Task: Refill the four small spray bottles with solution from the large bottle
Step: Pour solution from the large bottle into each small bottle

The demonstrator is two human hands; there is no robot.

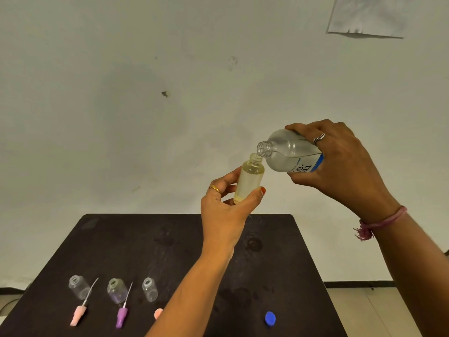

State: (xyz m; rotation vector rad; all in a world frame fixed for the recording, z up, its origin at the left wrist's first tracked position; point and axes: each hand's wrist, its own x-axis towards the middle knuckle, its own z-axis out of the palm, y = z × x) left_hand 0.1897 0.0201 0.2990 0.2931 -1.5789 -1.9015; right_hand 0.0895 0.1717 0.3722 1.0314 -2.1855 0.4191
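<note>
My left hand [224, 210] grips a small clear spray bottle [249, 178] upright in the air, uncapped. My right hand [340, 164] holds the large clear bottle [289, 153] with a blue label, tilted so its open mouth sits just above the small bottle's neck. Three more small bottles stand open on the dark table [170, 251]: one at the left [79, 287], a purple-tinted one [117, 290], and a third [150, 289].
A pink spray head [79, 313] and a purple spray head [121, 317] lie in front of the bottles. Another pink cap [158, 313] peeks out beside my left forearm. A blue cap [270, 318] lies at the front right. A white wall rises behind the table.
</note>
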